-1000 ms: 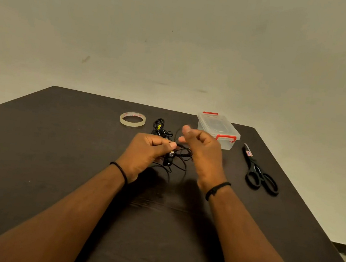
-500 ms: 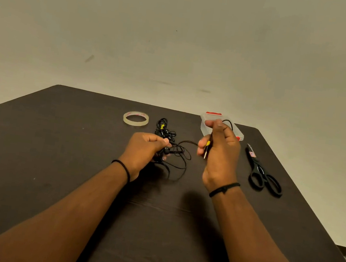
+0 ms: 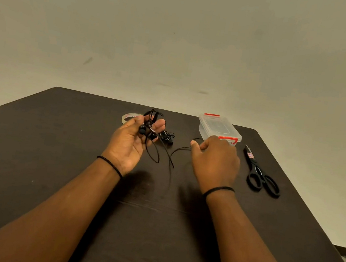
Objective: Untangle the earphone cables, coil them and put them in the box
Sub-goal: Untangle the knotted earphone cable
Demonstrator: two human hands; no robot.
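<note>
A: What takes up most of the view?

B: A dark desk (image 3: 52, 158) against a plain pale wall. Both forearms reach over it from six o'clock, each wrist wearing a thin black band.

A: And the hands?

B: The left hand (image 3: 131, 141) is raised, palm turned up, fingers loosely curled around a knotted bunch of black earphone cables (image 3: 149, 127); two earbuds sit against the palm and loops hang down from it toward the desk. The right hand (image 3: 216, 159) is palm down at three o'clock from the left, thumb and fingers curled, and a cable strand runs in under the thumb. I cannot tell whether it is pinched there or just passing beneath.

A: Where is the box?

B: The clear box (image 3: 217, 127) with red clasps, lid on, stands at twelve o'clock from the right hand, just behind its knuckles.

A: Anything else?

B: Black scissors (image 3: 260, 174) lie at three o'clock from the right hand. A second small cable tangle (image 3: 166, 136) rests on the desk between the hands. A roll of clear tape (image 3: 127, 117) lies just behind the left hand's fingers.
</note>
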